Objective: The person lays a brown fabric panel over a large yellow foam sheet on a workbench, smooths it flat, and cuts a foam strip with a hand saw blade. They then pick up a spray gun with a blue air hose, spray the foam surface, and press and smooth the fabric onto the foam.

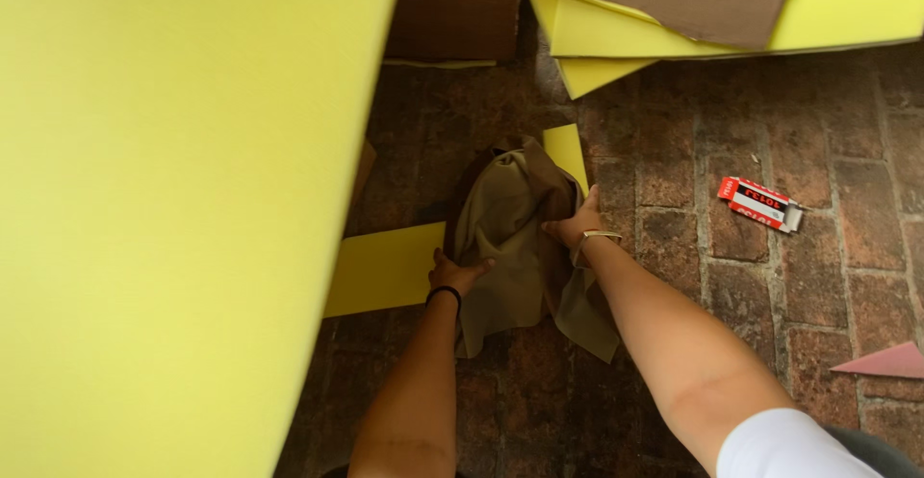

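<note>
The crumpled brown cloth cover (515,237) lies on the red brick floor (818,276), stretching away from the person. The left hand (455,273) pinches its near left edge. The right hand (576,225) seems to hold its right side, a bit farther up.

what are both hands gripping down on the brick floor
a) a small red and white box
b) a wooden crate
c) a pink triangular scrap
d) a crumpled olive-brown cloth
d: the left hand and the right hand both clutch the crumpled olive-brown cloth, one on each side, while the small red and white box lies apart on the brick floor, off to the right.
</note>
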